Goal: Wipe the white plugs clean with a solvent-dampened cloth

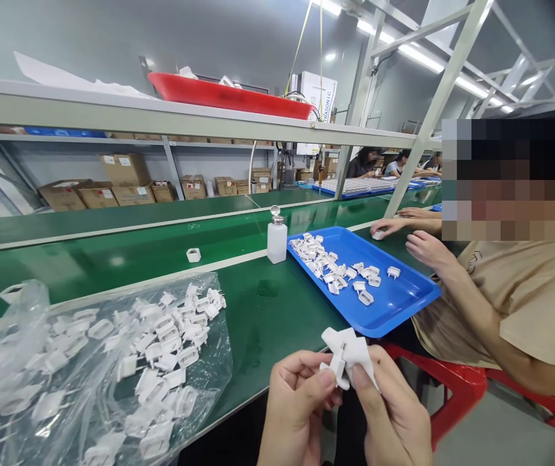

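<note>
Clear bag (pixel 219 362) w/ loose wht plugs (pixel 168 333), left of L hand (pixel 295 402); bottle (pixel 277 243) beyond it; L hand pinching plug part (pixel 338 369), betw. hands; R hand (pixel 396 408) gripping wht cloth (pixel 356 351) agst part; blue tray (pixel 394 301) beyond R hand; red stool (pixel 466 382), co-worker's arm (pixel 481 310) to its right.

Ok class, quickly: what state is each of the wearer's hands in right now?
Left hand: closed, holding a white plug part.
Right hand: closed, holding a white wipe against it.
</note>
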`<act>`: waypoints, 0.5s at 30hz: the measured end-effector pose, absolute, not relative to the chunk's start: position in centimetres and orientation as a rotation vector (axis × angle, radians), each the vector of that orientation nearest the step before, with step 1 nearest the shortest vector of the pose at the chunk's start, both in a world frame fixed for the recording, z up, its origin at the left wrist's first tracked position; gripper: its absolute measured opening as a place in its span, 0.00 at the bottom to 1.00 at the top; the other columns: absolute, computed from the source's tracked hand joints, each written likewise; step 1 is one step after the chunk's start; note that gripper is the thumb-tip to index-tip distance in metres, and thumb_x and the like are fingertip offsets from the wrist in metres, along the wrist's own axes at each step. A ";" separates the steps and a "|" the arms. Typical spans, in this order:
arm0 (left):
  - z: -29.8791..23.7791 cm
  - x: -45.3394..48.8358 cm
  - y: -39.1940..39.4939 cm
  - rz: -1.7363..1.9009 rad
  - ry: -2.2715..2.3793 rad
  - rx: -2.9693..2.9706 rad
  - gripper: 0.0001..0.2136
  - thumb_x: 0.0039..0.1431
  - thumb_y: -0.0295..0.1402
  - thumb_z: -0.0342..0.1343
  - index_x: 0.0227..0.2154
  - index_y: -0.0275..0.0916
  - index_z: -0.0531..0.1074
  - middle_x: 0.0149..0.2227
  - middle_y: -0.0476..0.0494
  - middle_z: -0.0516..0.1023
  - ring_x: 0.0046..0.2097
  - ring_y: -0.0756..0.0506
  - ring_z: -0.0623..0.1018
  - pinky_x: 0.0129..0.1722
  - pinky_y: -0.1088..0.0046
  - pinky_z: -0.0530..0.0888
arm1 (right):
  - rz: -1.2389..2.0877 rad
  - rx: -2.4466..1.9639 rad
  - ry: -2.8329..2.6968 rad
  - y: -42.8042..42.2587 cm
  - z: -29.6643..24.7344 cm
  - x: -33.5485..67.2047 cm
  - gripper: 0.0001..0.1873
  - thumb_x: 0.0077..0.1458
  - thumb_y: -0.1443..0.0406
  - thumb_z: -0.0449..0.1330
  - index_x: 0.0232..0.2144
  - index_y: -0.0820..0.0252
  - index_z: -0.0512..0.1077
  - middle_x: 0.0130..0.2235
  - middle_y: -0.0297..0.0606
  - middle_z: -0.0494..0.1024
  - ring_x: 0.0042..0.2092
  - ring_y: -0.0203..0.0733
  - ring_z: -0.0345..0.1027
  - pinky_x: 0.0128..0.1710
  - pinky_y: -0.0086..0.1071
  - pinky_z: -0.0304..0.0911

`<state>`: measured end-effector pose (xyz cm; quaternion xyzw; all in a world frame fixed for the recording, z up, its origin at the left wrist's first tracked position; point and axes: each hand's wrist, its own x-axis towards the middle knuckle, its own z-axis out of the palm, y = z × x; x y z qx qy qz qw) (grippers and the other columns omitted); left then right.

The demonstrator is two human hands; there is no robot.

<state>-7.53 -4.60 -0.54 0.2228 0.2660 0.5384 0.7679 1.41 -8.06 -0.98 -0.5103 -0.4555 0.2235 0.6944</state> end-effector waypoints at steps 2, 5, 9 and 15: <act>-0.2 -7.6 -4.6 1.186 0.595 0.505 0.18 0.32 0.40 0.81 0.25 0.36 0.84 0.19 0.48 0.80 0.21 0.55 0.74 0.22 0.84 0.68 | 0.698 -1.007 -0.980 -7.7 -1.4 2.1 0.13 0.63 0.56 0.61 0.38 0.54 0.84 0.34 0.39 0.76 0.30 0.39 0.66 0.27 0.31 0.62; -0.1 -7.8 -4.6 1.147 0.544 0.479 0.18 0.33 0.40 0.81 0.26 0.35 0.84 0.21 0.45 0.82 0.21 0.54 0.75 0.23 0.84 0.68 | 1.008 -0.787 -0.764 -7.2 -1.8 2.7 0.12 0.61 0.55 0.64 0.38 0.53 0.83 0.34 0.39 0.79 0.30 0.39 0.68 0.29 0.32 0.67; -0.3 -7.8 -4.4 1.043 0.406 0.422 0.17 0.41 0.41 0.78 0.27 0.32 0.84 0.27 0.38 0.85 0.22 0.55 0.76 0.23 0.85 0.68 | 1.111 -0.748 -0.449 -7.1 -2.1 2.8 0.12 0.58 0.54 0.67 0.36 0.54 0.83 0.31 0.36 0.79 0.31 0.38 0.70 0.34 0.32 0.70; 0.2 -7.5 -4.4 1.011 0.377 0.388 0.17 0.44 0.43 0.77 0.28 0.32 0.85 0.26 0.41 0.85 0.24 0.56 0.76 0.24 0.86 0.71 | 1.039 -0.753 -0.671 -7.3 -3.3 3.1 0.09 0.61 0.58 0.66 0.35 0.56 0.82 0.31 0.36 0.76 0.32 0.37 0.67 0.34 0.30 0.69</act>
